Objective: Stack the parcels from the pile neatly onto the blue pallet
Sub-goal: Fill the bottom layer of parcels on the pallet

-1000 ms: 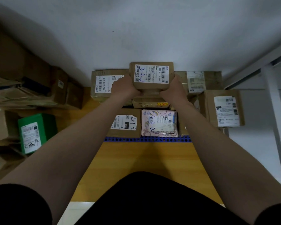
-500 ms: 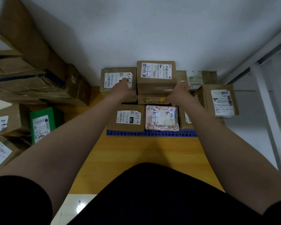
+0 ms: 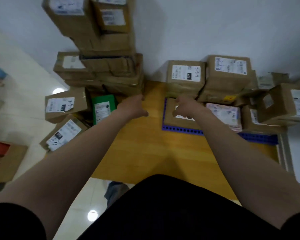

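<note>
The blue pallet (image 3: pixel 182 130) lies on a wooden floor panel at the right, loaded with several brown parcels. A tall labelled parcel (image 3: pixel 228 73) tops the stack at the back, beside another brown parcel (image 3: pixel 185 78). A pink parcel (image 3: pixel 223 115) lies in the front row. My right hand (image 3: pixel 185 105) hovers over the front-left pallet parcel (image 3: pixel 170 116), fingers loosely curled, holding nothing. My left hand (image 3: pixel 134 106) hangs empty between the pallet and the pile. The pile stands at the left, with a green parcel (image 3: pixel 102 108) at its base.
A tall leaning stack of brown boxes (image 3: pixel 97 40) rises against the white wall at the left. More labelled parcels (image 3: pixel 62 104) lie on the pale tiled floor. A white metal frame (image 3: pixel 284 153) borders the pallet on the right. Bare wooden panel (image 3: pixel 145 149) lies in front of me.
Both hands have let go of the tall parcel, which now rests on the stack. My view has swung left toward the pile, and both hands have drawn back and moved left.
</note>
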